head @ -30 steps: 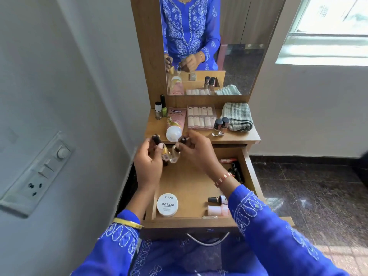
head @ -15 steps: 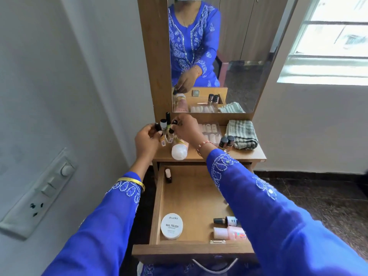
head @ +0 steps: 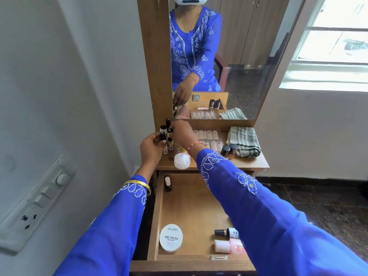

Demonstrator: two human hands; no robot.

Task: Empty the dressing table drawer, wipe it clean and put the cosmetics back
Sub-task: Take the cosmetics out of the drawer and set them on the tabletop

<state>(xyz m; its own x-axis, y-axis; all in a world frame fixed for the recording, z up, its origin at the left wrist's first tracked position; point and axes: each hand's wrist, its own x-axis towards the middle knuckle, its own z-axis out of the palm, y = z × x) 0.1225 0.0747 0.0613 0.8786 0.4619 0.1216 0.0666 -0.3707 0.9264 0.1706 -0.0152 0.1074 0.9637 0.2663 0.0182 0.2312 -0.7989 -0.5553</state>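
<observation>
Four items are left in the open drawer (head: 155,226): one round nail polish remover tub (head: 171,238) and two bottles (head: 227,239) near its front, one small bottle (head: 167,184) at its back left corner. On the worktop (head: 256,163) behind the drawer, a cluster of small dark-capped bottles (head: 166,134), one white-capped tube (head: 181,160), two dark-capped jars (head: 229,150) and one folded cloth (head: 244,141) are seen. Both arms are stretched over the drawer: a bottle from the cluster is pinched in the left hand (head: 152,148), another in the fingers of the right hand (head: 182,133).
</observation>
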